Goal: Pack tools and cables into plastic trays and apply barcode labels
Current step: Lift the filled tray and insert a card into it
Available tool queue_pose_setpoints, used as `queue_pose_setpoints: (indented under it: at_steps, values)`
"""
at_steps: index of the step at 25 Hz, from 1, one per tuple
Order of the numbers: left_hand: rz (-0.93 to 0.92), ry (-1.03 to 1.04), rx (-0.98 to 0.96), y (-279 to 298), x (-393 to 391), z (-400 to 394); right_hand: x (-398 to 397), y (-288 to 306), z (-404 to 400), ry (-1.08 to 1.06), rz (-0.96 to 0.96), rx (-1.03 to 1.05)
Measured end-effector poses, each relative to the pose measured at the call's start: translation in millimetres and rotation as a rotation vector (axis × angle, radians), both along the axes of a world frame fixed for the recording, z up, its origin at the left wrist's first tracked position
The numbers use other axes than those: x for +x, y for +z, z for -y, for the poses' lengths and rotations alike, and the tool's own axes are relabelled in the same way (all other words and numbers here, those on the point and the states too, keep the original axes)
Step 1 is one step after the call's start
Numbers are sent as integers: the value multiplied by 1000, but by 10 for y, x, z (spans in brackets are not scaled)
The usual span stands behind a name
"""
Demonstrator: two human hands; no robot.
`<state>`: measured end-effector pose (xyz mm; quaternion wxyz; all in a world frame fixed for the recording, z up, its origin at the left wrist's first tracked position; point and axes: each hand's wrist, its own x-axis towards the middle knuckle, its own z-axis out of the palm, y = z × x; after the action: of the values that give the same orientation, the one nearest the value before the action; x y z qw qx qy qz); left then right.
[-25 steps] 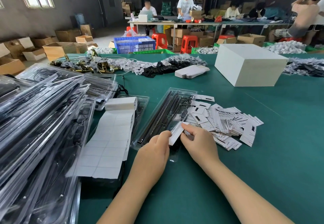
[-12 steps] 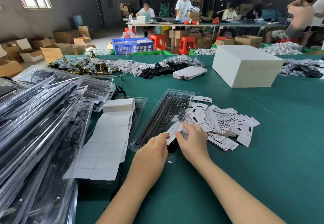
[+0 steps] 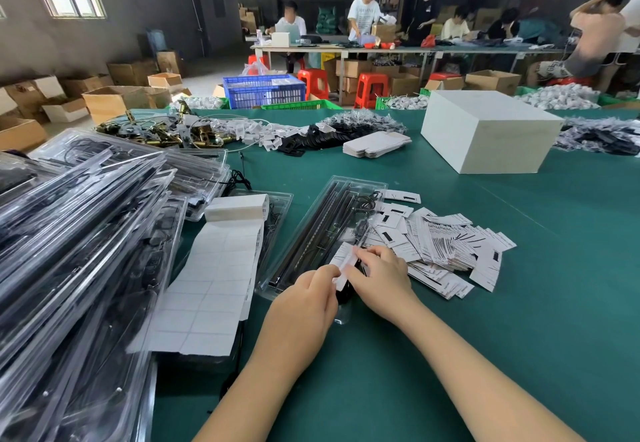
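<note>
The green surface [image 3: 519,303] lies bare along its near edge and out toward the right edge, the widest open room around the forearms. Toward the left edge a tall stack of clear trays [image 3: 79,251] crowds in, with a strip of blank labels [image 3: 211,286] draped over a tray just beside it. Near the middle, a clear tray [image 3: 325,230] holding long black tools lies at a slant, its near end under the hands. The left hand [image 3: 304,306] and right hand [image 3: 379,286] meet over that end, both pinching one small white barcode label [image 3: 344,261] between fingertips; the other fingers are curled. A loose heap of barcode labels [image 3: 446,247] touches the tray's right side, hemming the right hand. Farther toward the far edge stand a white box [image 3: 485,133], a flat pile of folded cartons [image 3: 375,144], and heaps of cables and brass fittings [image 3: 159,130], well apart from the hands.
</note>
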<state>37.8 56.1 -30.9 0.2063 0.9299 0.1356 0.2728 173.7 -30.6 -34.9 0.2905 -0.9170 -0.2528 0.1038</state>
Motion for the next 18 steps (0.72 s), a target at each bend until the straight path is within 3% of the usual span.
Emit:
queue_pose_setpoints:
  at_steps: [4,10,13,18]
  values:
    - [14,-15,48,-11,-7,6,-28,-46,19,-9,101,-10]
    - [5,-29,37,-45,-11,-25,80,-18,37,-8,-67,76]
    - [14,-21,53,-45,-13,-16,65,-2,94,73,-56,9]
    - [6,-34,67,-28,-8,3,22,62,157,109,-61,108]
